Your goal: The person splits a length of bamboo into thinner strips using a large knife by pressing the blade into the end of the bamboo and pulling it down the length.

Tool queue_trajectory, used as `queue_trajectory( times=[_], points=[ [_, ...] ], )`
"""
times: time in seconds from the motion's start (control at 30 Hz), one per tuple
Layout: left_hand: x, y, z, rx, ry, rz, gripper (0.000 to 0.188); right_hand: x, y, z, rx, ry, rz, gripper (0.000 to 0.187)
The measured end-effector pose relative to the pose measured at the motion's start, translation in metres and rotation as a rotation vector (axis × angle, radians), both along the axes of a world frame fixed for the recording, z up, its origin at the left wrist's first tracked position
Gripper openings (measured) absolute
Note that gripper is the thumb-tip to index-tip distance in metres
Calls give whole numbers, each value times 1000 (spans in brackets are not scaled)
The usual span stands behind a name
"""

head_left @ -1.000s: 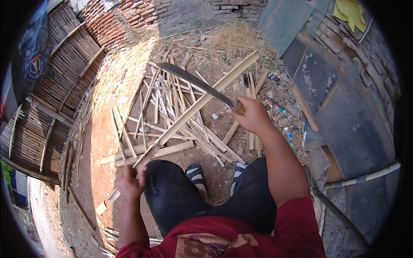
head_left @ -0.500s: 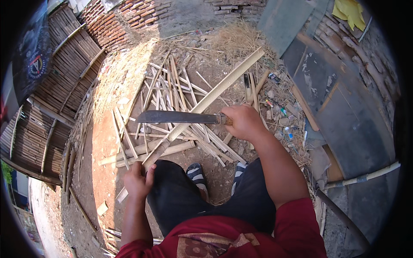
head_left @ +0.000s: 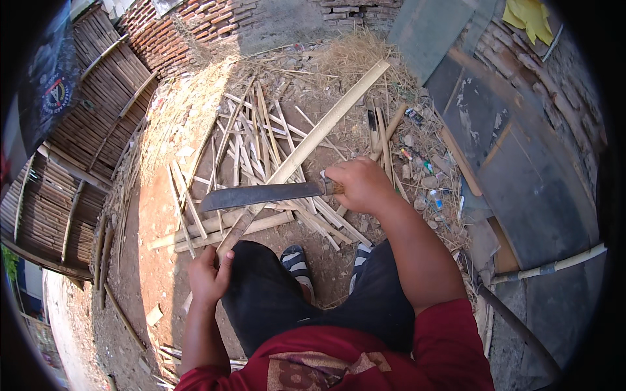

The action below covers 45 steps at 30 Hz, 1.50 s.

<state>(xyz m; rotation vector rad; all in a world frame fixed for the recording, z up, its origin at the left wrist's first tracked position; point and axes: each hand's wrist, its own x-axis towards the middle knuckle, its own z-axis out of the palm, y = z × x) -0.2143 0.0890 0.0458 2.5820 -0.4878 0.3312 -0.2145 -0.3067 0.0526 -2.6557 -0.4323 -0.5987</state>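
My right hand (head_left: 360, 184) is closed round the short wooden handle of a machete (head_left: 264, 194). Its long dark blade points left and lies across a split bamboo strip (head_left: 329, 124); I cannot tell whether the edge touches it. The strip slants from the lower left, beside my left knee, up to the far right, its pale inner face showing. My left hand (head_left: 210, 274) grips the strip near its lower end, thumb along the side. Beneath the blade are a pile of thin bamboo slats (head_left: 261, 133) and thicker bamboo pieces (head_left: 274, 223) on the dirt.
A woven bamboo panel (head_left: 117, 78) leans on the left. Dark boards (head_left: 521, 169) and a bamboo pole (head_left: 551, 266) line the right side. A brick wall (head_left: 195, 26) and dry straw (head_left: 355, 55) are at the back. My sandalled feet (head_left: 297, 262) stand close to the pile.
The machete has moved slightly left and down along the bamboo strip, its tip dipping lower. The strip's far end has shifted a little left, and my left hand has barely moved.
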Motion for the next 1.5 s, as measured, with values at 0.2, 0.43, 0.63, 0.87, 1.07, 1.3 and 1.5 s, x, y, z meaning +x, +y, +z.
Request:
queue_trajectory(
  times=[0.2, 0.43, 0.63, 0.87, 1.07, 1.3, 1.5],
  points=[
    [-1, 20, 1, -11, 43, -6, 51, 12, -45, -8, 405, 93, -267, 30],
    [0, 20, -8, 30, 14, -20, 50, 3, -13, -5, 122, 51, -108, 29],
    [-2, 39, -5, 52, 67, -6, 48, 13, -62, -10, 430, 121, -394, 31],
    [-3, 47, -12, 72, 116, -28, 51, 7, -18, -14, 72, -66, 25, 26],
    [-5, 78, 0, 5, 191, -16, 47, 18, -94, -30, 576, 103, -545, 48],
    [-11, 83, -5, -43, 167, 9, 44, 2, -58, -5, 465, 104, -355, 41],
    [-4, 61, 2, -69, 195, -46, 46, -6, -19, 6, 141, 2, -58, 33]
  ],
)
